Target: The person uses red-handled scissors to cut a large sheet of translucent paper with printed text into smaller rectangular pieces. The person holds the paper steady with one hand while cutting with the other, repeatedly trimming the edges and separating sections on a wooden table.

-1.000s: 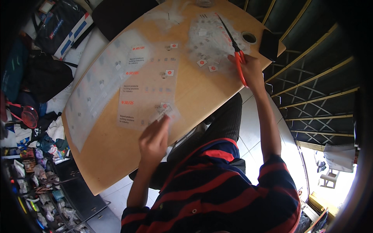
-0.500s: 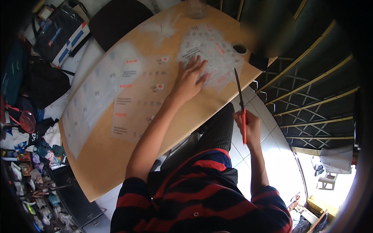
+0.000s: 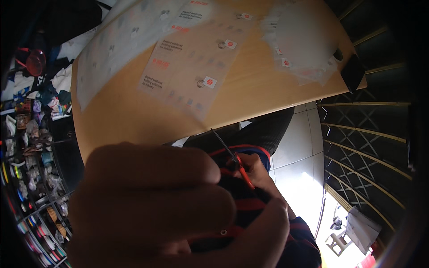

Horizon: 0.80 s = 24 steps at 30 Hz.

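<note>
A wooden table (image 3: 250, 100) bears printed sheets (image 3: 187, 71), with a dark phone (image 3: 352, 73) at its edge.

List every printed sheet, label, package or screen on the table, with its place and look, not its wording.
Pale rectangular printed sheet: middle of the round wooden table, red headings, small grey marks.
Small white square labels with red marks: on that sheet, beside metal rings.
Long translucent white sheet: left of it, faint squares.
Heap of clear plastic sleeves: right side, a few red-marked labels inside.
Dark rectangular phone-like slab: right table edge, screen dark.
</note>
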Available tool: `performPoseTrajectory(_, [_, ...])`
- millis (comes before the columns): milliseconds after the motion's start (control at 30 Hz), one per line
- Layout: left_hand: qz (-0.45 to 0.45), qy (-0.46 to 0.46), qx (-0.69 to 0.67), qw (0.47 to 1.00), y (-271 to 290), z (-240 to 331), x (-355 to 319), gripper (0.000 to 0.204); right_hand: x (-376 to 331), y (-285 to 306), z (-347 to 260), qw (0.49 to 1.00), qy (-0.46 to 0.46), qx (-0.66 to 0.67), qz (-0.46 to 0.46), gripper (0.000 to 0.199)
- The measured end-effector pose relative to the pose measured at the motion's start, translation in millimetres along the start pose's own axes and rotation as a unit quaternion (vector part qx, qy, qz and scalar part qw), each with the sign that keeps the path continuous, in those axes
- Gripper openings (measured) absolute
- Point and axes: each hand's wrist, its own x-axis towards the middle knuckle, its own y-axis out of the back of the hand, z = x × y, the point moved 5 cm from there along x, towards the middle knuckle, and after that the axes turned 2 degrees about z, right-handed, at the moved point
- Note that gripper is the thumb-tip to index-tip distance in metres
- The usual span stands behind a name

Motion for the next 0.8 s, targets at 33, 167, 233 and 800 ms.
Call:
performPoseTrajectory(33, [-0.009,0.021,0.014,1.0,2,0,-3,0.013,1,0,-1,0.999,0.043,-0.02,0.007,0.039])
performPoseTrajectory(167, [0.093,-0.023,0.046,0.994,5,-6,-36,0.017,2,3,-10,0.995,0.099,0.003,0.011,0.035])
performPoseTrajectory(233, [0.143,-0.064,0.071,0.985,3,-10,-50,0.023,2,9,-19,0.997,0.077,-0.004,0.015,0.032])
performPoseTrajectory(800, [0.137,0.032,0.013,0.99,36,-13,-108,0.012,13,-18,-36,0.998,0.005,-0.047,-0.043,0.025])
